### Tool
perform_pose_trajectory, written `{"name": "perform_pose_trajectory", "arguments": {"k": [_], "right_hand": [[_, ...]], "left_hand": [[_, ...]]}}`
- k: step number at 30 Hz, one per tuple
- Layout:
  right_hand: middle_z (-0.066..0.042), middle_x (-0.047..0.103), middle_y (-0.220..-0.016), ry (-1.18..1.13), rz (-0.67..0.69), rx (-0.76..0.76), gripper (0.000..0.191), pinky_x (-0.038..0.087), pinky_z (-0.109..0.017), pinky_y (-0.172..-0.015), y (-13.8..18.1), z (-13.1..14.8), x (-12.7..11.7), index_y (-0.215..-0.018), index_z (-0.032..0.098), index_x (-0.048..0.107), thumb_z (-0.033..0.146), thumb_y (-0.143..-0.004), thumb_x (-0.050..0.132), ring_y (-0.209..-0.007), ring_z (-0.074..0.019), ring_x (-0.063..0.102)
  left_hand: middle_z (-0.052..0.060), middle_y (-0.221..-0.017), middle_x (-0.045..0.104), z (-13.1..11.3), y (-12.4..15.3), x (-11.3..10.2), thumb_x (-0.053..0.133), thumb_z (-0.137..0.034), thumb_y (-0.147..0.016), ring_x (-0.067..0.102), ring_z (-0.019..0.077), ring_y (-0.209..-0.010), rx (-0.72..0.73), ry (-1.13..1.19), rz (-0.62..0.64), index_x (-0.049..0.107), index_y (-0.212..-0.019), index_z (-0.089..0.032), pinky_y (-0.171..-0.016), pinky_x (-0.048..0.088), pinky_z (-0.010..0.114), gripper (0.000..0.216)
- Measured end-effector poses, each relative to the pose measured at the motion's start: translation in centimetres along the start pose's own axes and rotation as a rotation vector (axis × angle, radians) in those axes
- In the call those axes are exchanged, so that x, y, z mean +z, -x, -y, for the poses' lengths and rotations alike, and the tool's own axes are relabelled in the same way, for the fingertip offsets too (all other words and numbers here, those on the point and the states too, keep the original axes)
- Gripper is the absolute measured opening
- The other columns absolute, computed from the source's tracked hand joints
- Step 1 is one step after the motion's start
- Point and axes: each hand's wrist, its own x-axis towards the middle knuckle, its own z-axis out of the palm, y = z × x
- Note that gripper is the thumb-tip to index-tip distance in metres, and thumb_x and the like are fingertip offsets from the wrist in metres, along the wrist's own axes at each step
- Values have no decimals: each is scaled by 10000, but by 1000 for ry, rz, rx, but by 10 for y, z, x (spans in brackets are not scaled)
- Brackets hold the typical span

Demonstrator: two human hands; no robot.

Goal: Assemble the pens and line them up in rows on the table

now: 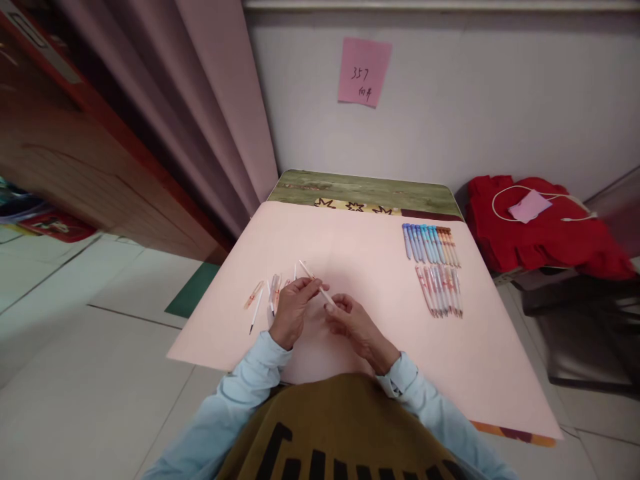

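A slim white pen refill (326, 296) slants between my hands over the pink sheet. My left hand (294, 310) pinches it near its middle, thumb against fingers, and its far end sticks out beyond them. At the near end my right hand (353, 323) has its fingertips closed around the tip. Left of my left hand lie several loose parts: a clear orange-tinted pen barrel (254, 295), a white refill with a dark tip (257, 312) and more pieces partly hidden by the hand.
A row of capped blue and brown pens (429, 245) lies at the back right of the pink-covered table (345, 240). Several clear pens (440, 291) lie nearer. Red cloth (540, 233) with a white cable is at the right. A curtain (215, 100) and wooden panel (110, 147) stand left.
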Motion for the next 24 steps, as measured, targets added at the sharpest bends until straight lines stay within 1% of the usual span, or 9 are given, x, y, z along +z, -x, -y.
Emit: {"name": "perform_pose_trajectory", "arguments": {"k": [2, 4, 6, 9, 10, 12, 15, 20, 24], "right_hand": [[11, 600, -683, 0, 16, 110, 505, 350, -215, -484, -2, -2, 0, -924, 169, 633, 641, -760, 705, -513, -85, 490], [18, 546, -581, 8, 26, 143, 567, 297, -221, -444, -3, -3, -1, -822, 138, 643, 704, -808, 601, -444, -72, 419], [30, 538, -578, 6, 28, 76, 495, 318, -215, -463, -4, -4, -2, -768, 142, 626, 626, -750, 725, -470, -68, 436], [31, 620, -745, -45, 27, -7, 475, 424, -210, -569, -2, -4, -3, -887, 187, 618, 415, -589, 910, -624, -90, 561], [25, 640, -802, -56, 28, 1, 502, 442, -215, -587, -2, -4, -3, -941, 203, 619, 405, -588, 912, -658, -97, 583], [5, 651, -810, -45, 39, 52, 483, 428, -215, -548, -3, -4, -2, -983, 194, 638, 507, -676, 837, -619, -93, 574], [10, 593, -642, 20, 37, 68, 508, 354, -214, -468, -5, -7, -2, -846, 138, 664, 637, -757, 705, -486, -67, 474], [13, 638, -674, 93, -15, -32, 459, 445, -231, -550, -6, -13, -6, -792, 178, 573, 468, -596, 870, -577, -106, 577], [55, 578, -581, 197, -107, -128, 422, 418, -238, -482, -7, -20, -11, -808, 204, 528, 416, -619, 840, -490, -106, 528]], "left_hand": [[77, -822, 739, -1, 0, 0, 782, -376, -730, 633, 174, -806, -19, -12, 8, 700, -759, -157, -850, 456, 327, 236], [75, -818, 741, -2, 0, 1, 784, -375, -726, 623, 166, -789, -24, -25, 10, 700, -757, -156, -843, 451, 322, 237], [73, -804, 738, -4, 0, 1, 785, -375, -722, 624, 167, -791, -17, -29, -7, 700, -744, -154, -841, 448, 319, 238], [70, -783, 731, -6, -1, 1, 789, -376, -715, 634, 171, -792, -21, -17, -47, 694, -735, -151, -832, 451, 318, 244], [70, -780, 731, -7, -1, 1, 790, -377, -714, 635, 169, -781, -28, -16, -53, 693, -737, -150, -824, 453, 318, 248], [73, -782, 733, -7, -2, 0, 793, -387, -709, 631, 163, -745, -43, -28, -50, 691, -738, -147, -799, 459, 319, 263], [83, -784, 738, -7, -3, -2, 806, -405, -690, 632, 162, -717, -55, -53, -36, 691, -743, -140, -768, 468, 319, 293], [92, -820, 742, -7, -11, -11, 821, -436, -663, 647, 155, -704, -49, 18, -104, 675, -812, -132, -706, 496, 304, 368], [73, -781, 721, -7, -21, -21, 824, -439, -648, 604, 121, -592, 5, -23, -156, 659, -835, -120, -588, 490, 270, 405]]}}
